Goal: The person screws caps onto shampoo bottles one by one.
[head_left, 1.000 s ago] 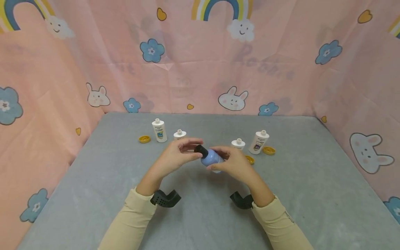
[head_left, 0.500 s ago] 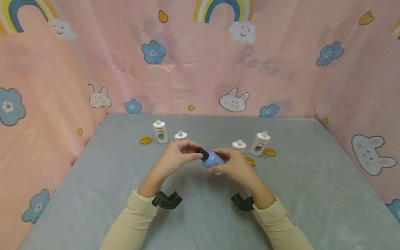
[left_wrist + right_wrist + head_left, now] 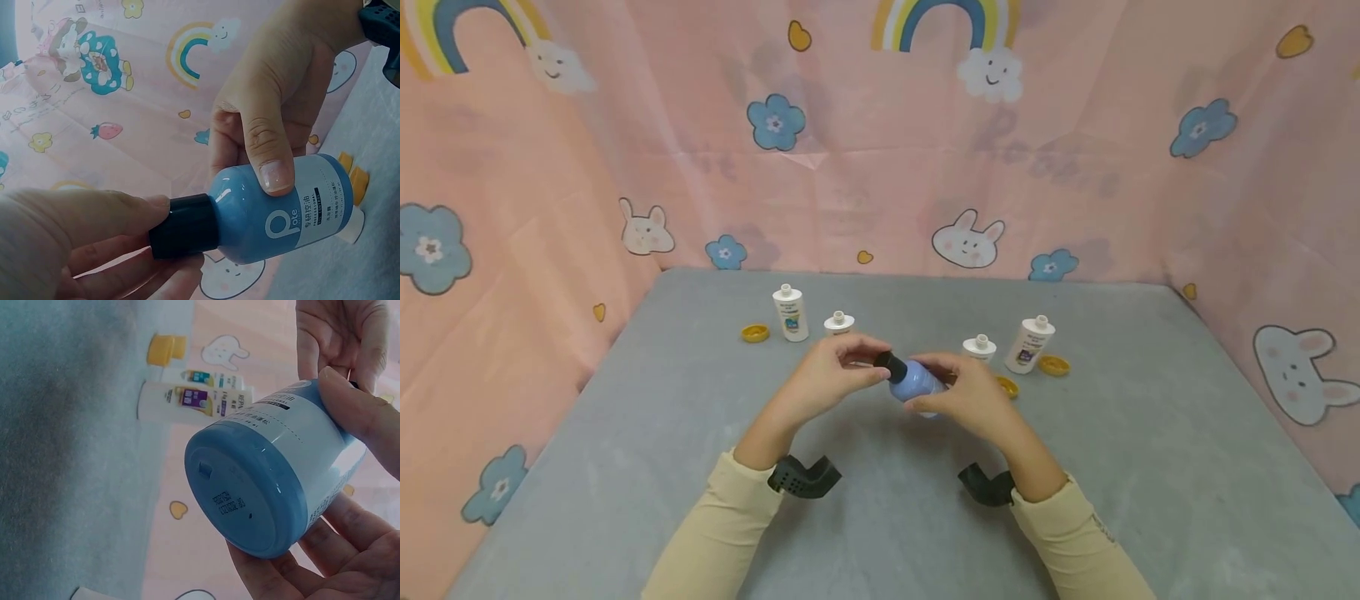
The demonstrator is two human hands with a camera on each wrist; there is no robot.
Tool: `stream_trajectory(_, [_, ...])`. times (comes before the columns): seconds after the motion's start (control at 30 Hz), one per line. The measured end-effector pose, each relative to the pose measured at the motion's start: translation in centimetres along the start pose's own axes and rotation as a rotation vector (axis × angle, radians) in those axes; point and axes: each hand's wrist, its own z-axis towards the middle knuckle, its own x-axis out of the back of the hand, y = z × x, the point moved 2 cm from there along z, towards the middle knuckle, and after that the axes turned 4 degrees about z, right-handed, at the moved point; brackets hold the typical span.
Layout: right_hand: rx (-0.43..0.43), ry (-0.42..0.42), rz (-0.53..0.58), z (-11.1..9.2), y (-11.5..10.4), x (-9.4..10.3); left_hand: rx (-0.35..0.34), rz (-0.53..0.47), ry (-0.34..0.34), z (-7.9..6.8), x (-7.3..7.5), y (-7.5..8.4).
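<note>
A blue shampoo bottle (image 3: 240, 219) with a white label and a black cap (image 3: 185, 226) is held up over the table between both hands, tilted so the cap leans left. The left hand (image 3: 829, 379) pinches the cap between thumb and fingers. Around the bottle's body the right hand (image 3: 976, 395) has its grip, thumb across the label side and fingers on the opposite side. The right wrist view shows the bottle's blue base (image 3: 240, 487) with printed marks. In the left wrist view the cap sits on the bottle's shoulder.
Several uncapped white bottles stand farther back on the grey table (image 3: 880, 517), including one at back left (image 3: 791, 315) and another at right (image 3: 1030, 345). Yellow caps lie near them, one at left (image 3: 755, 333) and one at right (image 3: 1054, 365). A pink printed curtain (image 3: 850, 183) encloses the table.
The head view has shifted slightly. Both hands keep the same hold on the tilted bottle and its cap, with barely any movement.
</note>
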Motion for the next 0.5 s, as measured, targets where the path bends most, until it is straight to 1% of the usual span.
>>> stream_trajectory(0.13, [-0.005,-0.003,0.000,0.05,-0.01,0.03,0.013,-0.006,-0.005,-0.06,0.09,0.04])
stream_trajectory(0.23, [-0.004,-0.001,-0.006,0.05,-0.01,0.04,0.045,-0.035,0.003,-0.01,0.21,-0.02])
stream_trajectory(0.33, [0.001,0.000,-0.012,0.03,-0.07,0.04,0.084,-0.056,0.027,0.13,0.30,-0.13])
stream_trajectory(0.5, [0.000,0.000,-0.014,0.07,-0.11,0.00,0.093,-0.055,0.045,0.38,0.08,-0.24])
